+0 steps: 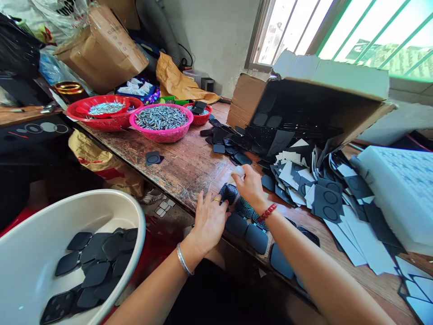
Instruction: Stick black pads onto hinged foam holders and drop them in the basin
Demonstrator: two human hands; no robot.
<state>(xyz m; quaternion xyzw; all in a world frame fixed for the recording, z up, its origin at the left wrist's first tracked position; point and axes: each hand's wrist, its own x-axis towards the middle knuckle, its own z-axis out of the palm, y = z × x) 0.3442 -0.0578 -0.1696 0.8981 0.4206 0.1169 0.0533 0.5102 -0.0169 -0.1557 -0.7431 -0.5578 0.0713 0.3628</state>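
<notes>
My left hand (210, 219) is at the table's front edge, thumb and fingers closed on the side of a dark, ribbed round piece (230, 193). Just beyond it, my right hand (251, 185) pinches a small whitish piece (238, 170) whose kind I cannot make out. Under my right wrist stand more ribbed, stacked-looking round pieces (244, 206), some greenish. Flat black rounded-square pads (256, 238) lie in a row along the edge, partly covered by my right forearm.
A cream basin (135, 212) with several black pads stands lower left. A pink basket (160, 135) and red basins (101, 125) hold small metal parts. An open carton (248, 101) stands at the back, before it black-and-white cards (326, 203). White foam (389, 189) is at right.
</notes>
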